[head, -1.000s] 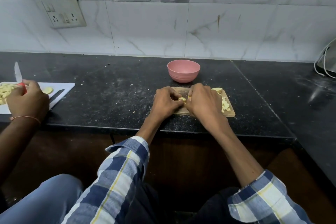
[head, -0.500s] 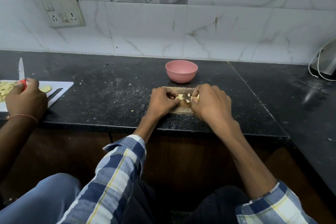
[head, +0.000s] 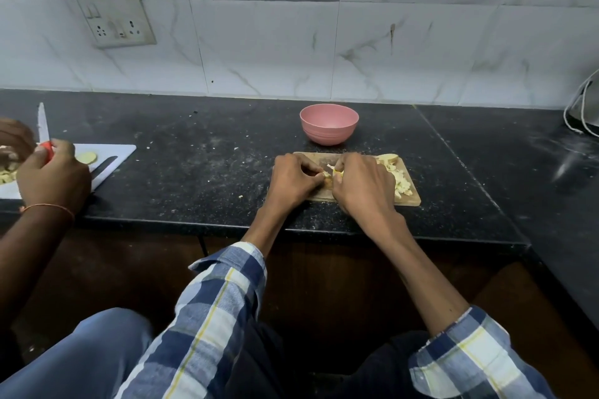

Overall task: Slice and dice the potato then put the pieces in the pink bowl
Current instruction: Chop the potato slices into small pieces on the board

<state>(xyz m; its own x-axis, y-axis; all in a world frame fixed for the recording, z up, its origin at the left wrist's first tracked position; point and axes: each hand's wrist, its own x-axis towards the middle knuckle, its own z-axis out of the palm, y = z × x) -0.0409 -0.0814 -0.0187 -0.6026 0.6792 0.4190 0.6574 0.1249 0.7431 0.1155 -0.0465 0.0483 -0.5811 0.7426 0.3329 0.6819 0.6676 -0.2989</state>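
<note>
On the wooden board (head: 410, 201), the left hand (head: 291, 181) curls its fingers round small potato bits (head: 328, 175) at the board's middle. Touching it, the right hand (head: 359, 186) pinches the same cluster; whether it holds a knife cannot be told. A heap of diced pieces (head: 400, 183) lies just right of that hand. The pink bowl (head: 329, 123) sits directly beyond both hands, about equally near each, and looks empty. No writing is legible.

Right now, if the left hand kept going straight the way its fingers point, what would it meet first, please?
The left hand points right across the wooden cutting board, so it would probably first meet the potato piece at its fingertips, then the right hand.
</note>
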